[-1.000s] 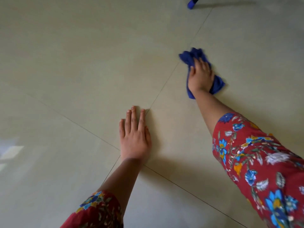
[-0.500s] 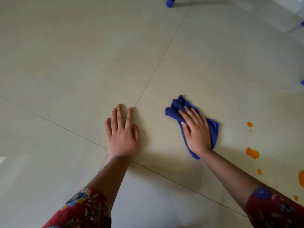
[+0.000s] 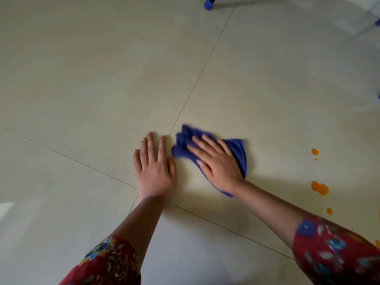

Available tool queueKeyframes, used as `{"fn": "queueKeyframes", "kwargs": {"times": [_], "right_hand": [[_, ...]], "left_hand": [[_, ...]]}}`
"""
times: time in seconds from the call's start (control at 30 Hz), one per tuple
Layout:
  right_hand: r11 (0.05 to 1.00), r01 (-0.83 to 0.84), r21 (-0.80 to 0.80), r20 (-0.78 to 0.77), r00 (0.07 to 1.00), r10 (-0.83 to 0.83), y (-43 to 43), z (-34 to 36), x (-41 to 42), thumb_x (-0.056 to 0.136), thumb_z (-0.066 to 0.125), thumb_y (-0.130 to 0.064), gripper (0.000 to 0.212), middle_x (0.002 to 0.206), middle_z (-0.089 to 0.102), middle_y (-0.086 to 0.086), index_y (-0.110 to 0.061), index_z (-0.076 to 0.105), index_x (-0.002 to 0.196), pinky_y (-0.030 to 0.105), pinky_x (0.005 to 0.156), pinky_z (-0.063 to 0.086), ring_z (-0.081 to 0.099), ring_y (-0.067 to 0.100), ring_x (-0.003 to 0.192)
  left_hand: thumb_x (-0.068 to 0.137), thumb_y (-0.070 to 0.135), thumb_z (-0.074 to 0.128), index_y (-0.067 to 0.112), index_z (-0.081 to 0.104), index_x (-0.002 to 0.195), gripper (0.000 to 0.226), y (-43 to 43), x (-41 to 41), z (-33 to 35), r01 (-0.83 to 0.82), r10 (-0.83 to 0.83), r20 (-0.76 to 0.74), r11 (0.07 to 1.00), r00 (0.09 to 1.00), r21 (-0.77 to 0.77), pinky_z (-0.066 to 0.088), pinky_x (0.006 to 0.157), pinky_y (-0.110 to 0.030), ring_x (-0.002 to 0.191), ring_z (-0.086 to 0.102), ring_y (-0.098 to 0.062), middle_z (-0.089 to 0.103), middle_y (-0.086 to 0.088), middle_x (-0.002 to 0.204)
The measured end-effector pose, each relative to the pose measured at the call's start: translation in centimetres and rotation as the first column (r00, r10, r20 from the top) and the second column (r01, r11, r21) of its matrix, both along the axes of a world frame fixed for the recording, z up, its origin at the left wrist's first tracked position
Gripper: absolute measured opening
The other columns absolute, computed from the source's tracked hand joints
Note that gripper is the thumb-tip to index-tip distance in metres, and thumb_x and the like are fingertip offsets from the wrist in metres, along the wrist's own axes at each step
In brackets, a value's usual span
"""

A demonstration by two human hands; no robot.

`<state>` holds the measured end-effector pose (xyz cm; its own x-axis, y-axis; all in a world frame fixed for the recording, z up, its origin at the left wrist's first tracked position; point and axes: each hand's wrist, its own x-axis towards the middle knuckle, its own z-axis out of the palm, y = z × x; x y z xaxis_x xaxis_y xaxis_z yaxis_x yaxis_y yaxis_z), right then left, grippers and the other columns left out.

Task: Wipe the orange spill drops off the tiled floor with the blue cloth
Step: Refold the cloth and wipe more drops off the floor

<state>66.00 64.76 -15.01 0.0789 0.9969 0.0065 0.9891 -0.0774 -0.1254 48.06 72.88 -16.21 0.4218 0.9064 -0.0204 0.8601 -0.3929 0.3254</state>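
Mid-wipe: your right hand (image 3: 216,161) presses the blue cloth (image 3: 239,155), fingers straight; left hand (image 3: 154,167) flat on the floor (image 3: 102,79). Sweep right onto the orange drops (image 3: 319,188) next.

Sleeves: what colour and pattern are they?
Red with a blue, yellow and white floral print; the right sleeve shows it best in the head view.

Pale beige glossy tile floor (image 3: 102,68), big tiles, thin dark grout lines (image 3: 205,64) meeting at lower centre. Blue-capped furniture leg (image 3: 209,3) at top edge, another blue foot (image 3: 378,22) top right. Bright light patch (image 3: 6,208) at left edge.
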Motion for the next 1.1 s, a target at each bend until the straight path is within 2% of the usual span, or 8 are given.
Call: {"fn": "queueKeyframes", "kwargs": {"times": [0.07, 0.13, 0.3, 0.5, 0.67, 0.8, 0.93, 1.1], "right_hand": [[0.998, -0.063, 0.022, -0.029, 0.998, 0.064, -2.1, 0.2, 1.5, 0.101, 0.036, -0.035, 0.044, 0.153, 0.037, -0.01, -0.034, 0.042, 0.144, 0.037, 0.113, 0.024, 0.031, 0.013, 0.143], [0.981, 0.163, 0.101, -0.036, 0.986, -0.161, -2.1, -0.4, 5.2, 0.099, 0.039, -0.034, 0.042, 0.148, 0.046, -0.005, -0.029, 0.048, 0.14, 0.041, 0.11, 0.032, 0.039, 0.017, 0.139], [0.699, 0.706, 0.113, -0.028, 0.706, -0.708, 6.5, -0.3, 9.6, 0.092, 0.029, -0.04, 0.052, 0.146, 0.049, -0.001, -0.025, 0.053, 0.136, 0.043, 0.105, 0.033, 0.044, 0.024, 0.134], [0.967, 0.253, 0.017, -0.029, 0.967, -0.253, 16.5, -0.2, -0.6, 0.098, 0.031, -0.037, 0.047, 0.154, 0.037, -0.005, -0.03, 0.044, 0.143, 0.042, 0.112, 0.023, 0.033, 0.021, 0.141], [0.986, -0.156, 0.06, -0.068, 0.985, 0.16, 6.4, -0.2, -5.7, 0.097, 0.039, -0.038, 0.042, 0.149, 0.044, -0.006, -0.027, 0.056, 0.134, 0.04, 0.111, 0.028, 0.04, 0.018, 0.138], [0.983, 0.149, 0.106, -0.009, 0.989, -0.149, -0.5, -0.7, 2.8, 0.098, 0.038, -0.038, 0.043, 0.147, 0.047, -0.002, -0.027, 0.052, 0.137, 0.045, 0.107, 0.035, 0.042, 0.021, 0.136], [0.733, 0.68, 0.03, -0.014, 0.733, -0.68, 1.2, 0.0, 7.4, 0.092, 0.028, -0.044, 0.056, 0.152, 0.04, 0.002, -0.02, 0.053, 0.136, 0.048, 0.109, 0.026, 0.036, 0.025, 0.14], [0.969, 0.243, 0.037, -0.015, 0.97, -0.243, 2.9, -0.1, -1.8, 0.092, 0.03, -0.042, 0.053, 0.151, 0.042, 0.001, -0.022, 0.057, 0.133, 0.049, 0.11, 0.029, 0.038, 0.026, 0.139]], "left_hand": [[0.092, 0.036, 0.034, 0.013, 0.026, 0.151, 0.064, 0.0, 0.0, -0.1, -0.003, 0.003, 0.006, 1.0, 1.0, 0.011, 0.009, 0.117, -0.044, 0.147, 0.018, -0.029, 0.019, -0.013, 0.16], [0.092, 0.036, 0.033, 0.01, 0.022, 0.152, 0.067, 0.0, 0.0, -0.2, -0.008, 0.008, 0.01, 1.0, 1.0, 0.013, 0.007, 0.117, -0.043, 0.148, 0.016, -0.028, 0.019, -0.011, 0.16], [0.093, 0.035, 0.034, 0.006, 0.019, 0.152, 0.068, 0.1, -0.1, -0.4, -0.01, 0.009, 0.033, 0.999, 0.999, 0.033, 0.008, 0.118, -0.043, 0.148, 0.015, -0.026, 0.019, -0.011, 0.16], [0.09, 0.029, 0.034, 0.002, 0.023, 0.15, 0.067, 0.5, -0.4, 0.0, -0.056, 0.06, 0.235, 0.998, 0.97, -0.023, 0.016, 0.117, -0.04, 0.143, 0.029, -0.028, 0.031, -0.012, 0.156], [0.088, 0.009, 0.041, 0.007, 0.023, 0.15, 0.065, 0.3, -2.5, 1.3, -0.189, 0.216, 0.522, 0.976, 0.825, -0.106, 0.033, 0.111, -0.04, 0.126, 0.047, -0.024, 0.051, -0.008, 0.141], [0.091, 0.025, 0.035, 0.011, 0.028, 0.15, 0.062, -1.6, -5.6, 1.6, -0.051, 0.066, 0.319, 0.997, 0.945, -0.054, 0.019, 0.118, -0.038, 0.14, 0.034, -0.021, 0.04, -0.005, 0.151], [0.09, 0.039, 0.031, 0.015, 0.016, 0.154, 0.07, -3.6, -6.5, 1.3, 0.052, -0.031, 0.217, 0.995, 0.976, -0.089, 0.005, 0.119, -0.033, 0.148, 0.014, -0.014, 0.017, 0.002, 0.161], [0.086, 0.053, 0.037, 0.019, -0.002, 0.155, 0.086, -4.9, -5.4, 1.5, -0.016, 0.047, 0.194, 0.987, 0.98, -0.16, -0.001, 0.118, -0.034, 0.149, 0.001, -0.013, -0.007, 0.009, 0.161]]}}
